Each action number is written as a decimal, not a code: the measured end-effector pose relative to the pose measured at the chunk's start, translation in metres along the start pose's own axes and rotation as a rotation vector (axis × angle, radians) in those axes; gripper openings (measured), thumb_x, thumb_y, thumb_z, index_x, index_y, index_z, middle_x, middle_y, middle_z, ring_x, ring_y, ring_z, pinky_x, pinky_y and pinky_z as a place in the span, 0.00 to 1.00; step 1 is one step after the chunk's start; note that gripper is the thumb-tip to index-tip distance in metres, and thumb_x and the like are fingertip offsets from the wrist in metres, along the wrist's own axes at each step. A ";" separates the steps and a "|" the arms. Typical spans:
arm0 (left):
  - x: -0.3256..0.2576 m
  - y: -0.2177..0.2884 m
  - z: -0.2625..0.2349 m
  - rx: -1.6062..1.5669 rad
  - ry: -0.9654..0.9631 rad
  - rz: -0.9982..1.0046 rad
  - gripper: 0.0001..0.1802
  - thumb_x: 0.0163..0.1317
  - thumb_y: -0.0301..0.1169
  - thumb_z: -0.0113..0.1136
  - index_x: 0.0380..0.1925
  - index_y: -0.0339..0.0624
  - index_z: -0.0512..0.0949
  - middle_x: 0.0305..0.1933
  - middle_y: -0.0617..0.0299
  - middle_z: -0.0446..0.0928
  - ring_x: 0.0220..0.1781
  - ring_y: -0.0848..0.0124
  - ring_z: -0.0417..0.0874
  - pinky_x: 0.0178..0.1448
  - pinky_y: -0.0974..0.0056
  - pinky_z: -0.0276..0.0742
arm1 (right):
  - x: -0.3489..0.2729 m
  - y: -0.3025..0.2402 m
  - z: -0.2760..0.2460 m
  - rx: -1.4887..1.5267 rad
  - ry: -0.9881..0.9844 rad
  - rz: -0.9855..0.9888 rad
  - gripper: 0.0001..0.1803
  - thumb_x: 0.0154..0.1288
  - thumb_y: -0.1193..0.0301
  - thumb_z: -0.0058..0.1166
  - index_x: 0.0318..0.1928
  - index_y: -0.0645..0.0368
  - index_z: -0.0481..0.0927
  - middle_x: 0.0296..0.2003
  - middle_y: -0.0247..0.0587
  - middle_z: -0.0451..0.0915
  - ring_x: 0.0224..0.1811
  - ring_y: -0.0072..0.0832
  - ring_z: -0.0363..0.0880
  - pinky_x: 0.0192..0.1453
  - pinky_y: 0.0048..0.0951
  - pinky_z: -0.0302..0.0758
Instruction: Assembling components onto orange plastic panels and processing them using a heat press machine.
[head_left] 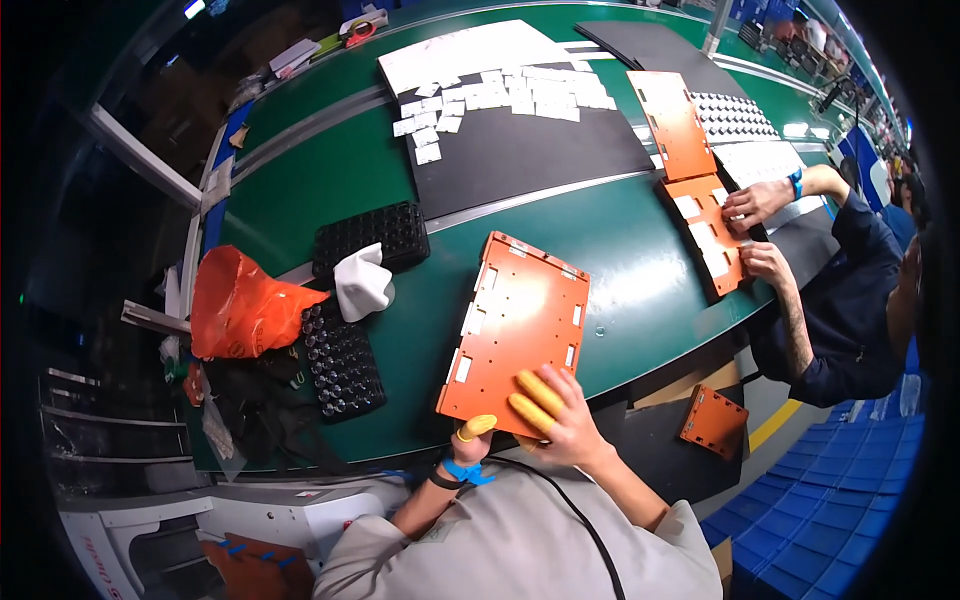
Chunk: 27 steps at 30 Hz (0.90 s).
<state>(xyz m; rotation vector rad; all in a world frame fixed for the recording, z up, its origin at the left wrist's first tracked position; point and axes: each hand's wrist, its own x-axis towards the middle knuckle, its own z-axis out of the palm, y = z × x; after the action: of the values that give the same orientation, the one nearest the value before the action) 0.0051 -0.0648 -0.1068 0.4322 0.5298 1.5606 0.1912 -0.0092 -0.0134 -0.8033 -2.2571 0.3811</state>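
Observation:
In front of me is an orange rectangular panel (515,325) with small holes and pale slots along its edges. My left hand (468,446) grips its near left corner, a yellow finger cot on the thumb; the other fingers are hidden beneath. A blue band circles that wrist. My right hand (560,415) is closed on the near right edge, with fingers in yellow cots lying across the upper face. How far the panel is off the bench cannot be told.
Left stand black trays (343,362) of small round parts, white cloth (363,282) and an orange bag (245,305). Beyond, white labels (500,92) lie on a black mat (520,165). At right, a co-worker's hands (762,225) work on another orange panel (708,235).

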 end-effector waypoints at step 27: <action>-0.033 -0.001 0.049 0.135 -0.032 -0.244 0.27 0.70 0.42 0.56 0.65 0.40 0.70 0.65 0.53 0.74 0.66 0.56 0.76 0.68 0.46 0.75 | -0.075 -0.014 0.041 1.640 0.521 0.828 0.30 0.62 0.64 0.66 0.63 0.53 0.70 0.56 0.36 0.77 0.56 0.27 0.79 0.60 0.31 0.78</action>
<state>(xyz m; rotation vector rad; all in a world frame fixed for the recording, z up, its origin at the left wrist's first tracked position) 0.0360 -0.0945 -0.0662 0.4758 0.6407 1.2864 0.1989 -0.0700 -0.0750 -0.6475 -0.5009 1.7678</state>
